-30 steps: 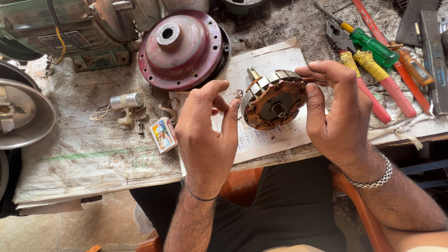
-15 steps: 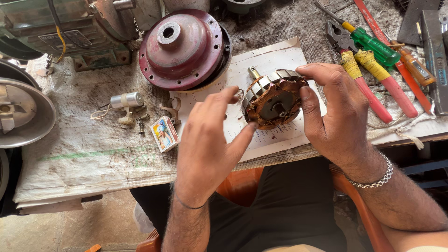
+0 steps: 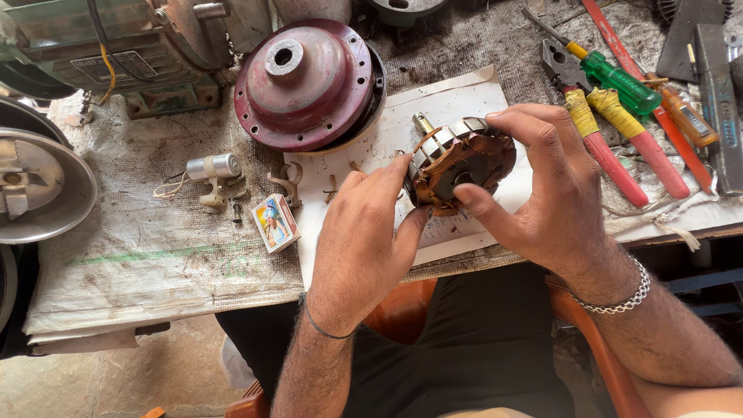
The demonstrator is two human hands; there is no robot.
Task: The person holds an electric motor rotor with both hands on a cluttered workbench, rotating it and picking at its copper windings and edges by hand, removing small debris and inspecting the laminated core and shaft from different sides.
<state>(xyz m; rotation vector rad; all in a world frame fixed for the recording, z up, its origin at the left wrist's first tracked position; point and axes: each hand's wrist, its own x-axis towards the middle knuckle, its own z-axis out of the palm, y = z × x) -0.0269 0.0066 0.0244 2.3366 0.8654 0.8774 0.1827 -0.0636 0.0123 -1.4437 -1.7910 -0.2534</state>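
A round motor stator (image 3: 458,161) with copper windings and a steel laminated ring is held tilted above a white sheet of paper (image 3: 445,101) on the workbench. My right hand (image 3: 542,190) grips it from the right, thumb on its face and fingers over the top rim. My left hand (image 3: 364,240) comes in from below left, fingertips pressed on the stator's left edge. A short shaft end sticks out at its upper left.
A dark red round motor cover (image 3: 306,81) lies behind the paper. A small matchbox (image 3: 275,223), a grey capacitor (image 3: 213,169) and small parts sit to the left. Pliers (image 3: 600,116), screwdrivers (image 3: 619,77) lie right. A metal dish (image 3: 39,186) is far left.
My left hand has moved in and its fingertips have closed against the stator's left edge. My right hand has shifted its grip, with the thumb now across the stator's face.
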